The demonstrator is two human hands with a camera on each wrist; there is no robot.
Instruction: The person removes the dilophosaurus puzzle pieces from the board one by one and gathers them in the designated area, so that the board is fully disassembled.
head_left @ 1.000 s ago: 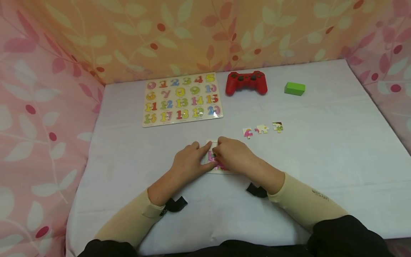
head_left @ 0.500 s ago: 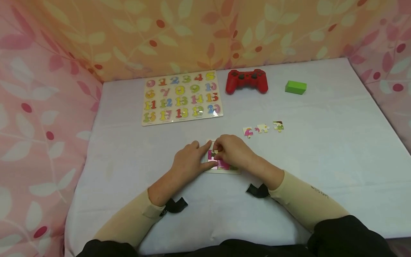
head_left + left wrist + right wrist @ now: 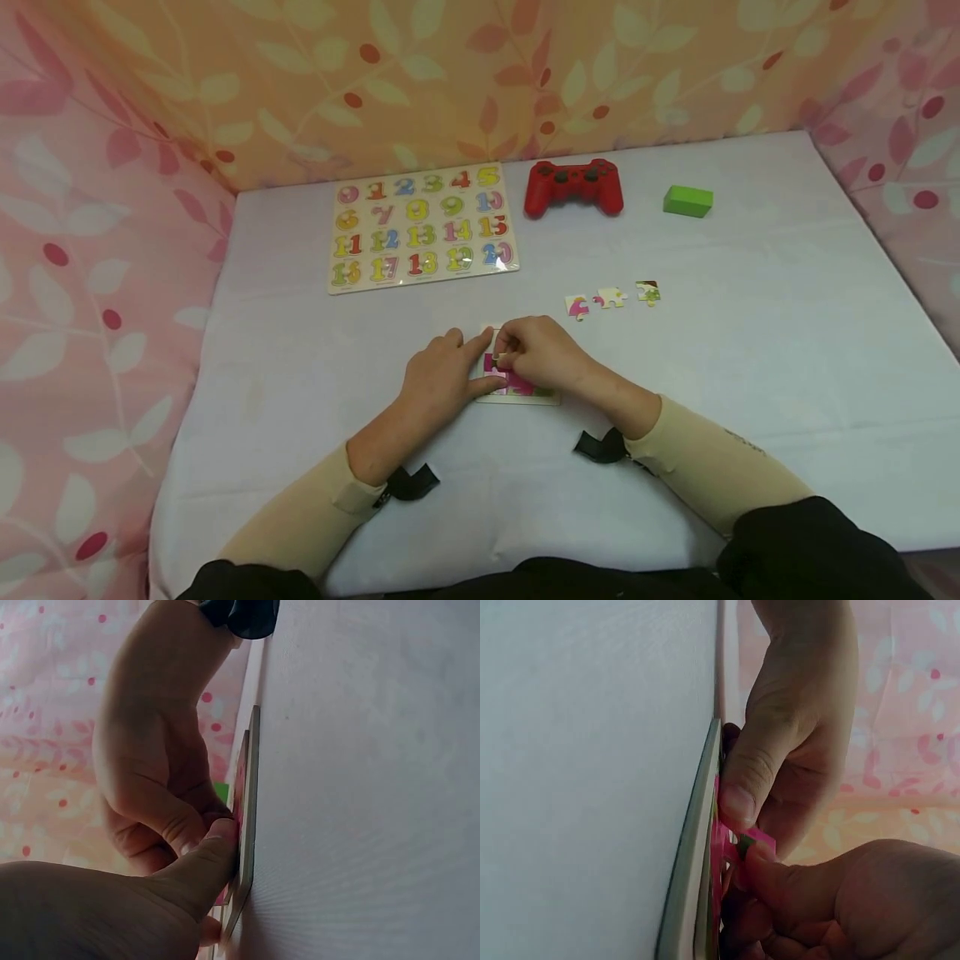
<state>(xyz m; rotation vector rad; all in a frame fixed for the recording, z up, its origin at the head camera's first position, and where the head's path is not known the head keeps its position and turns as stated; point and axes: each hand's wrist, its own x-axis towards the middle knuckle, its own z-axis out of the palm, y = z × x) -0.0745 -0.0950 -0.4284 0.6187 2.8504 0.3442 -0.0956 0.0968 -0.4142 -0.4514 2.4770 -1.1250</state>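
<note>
In the head view a small puzzle board (image 3: 519, 397) with pink pieces lies on the white table. The left hand (image 3: 441, 379) rests at its left side, thumb and forefinger spread, the thumb tip pressing on the pieces. The right hand (image 3: 543, 350) is over the board's upper part, thumb and fingers pinching a puzzle piece. In the right wrist view that pink and dark green puzzle piece (image 3: 759, 838) stands tilted up from the board, at the right thumb's tip. From the left wrist view, the left thumb touches the board's edge (image 3: 251, 795); the piece is hidden.
Three loose puzzle pieces (image 3: 611, 298) lie right of and beyond the board. Farther back are a number board (image 3: 423, 225), a red game controller (image 3: 573, 188) and a green block (image 3: 687, 201). Patterned cloth (image 3: 465, 83) stands behind the table and at both sides.
The right hand has shifted slightly and its fingers have drawn back a little, uncovering more of the board's pink pieces. The left hand has stayed in place.
</note>
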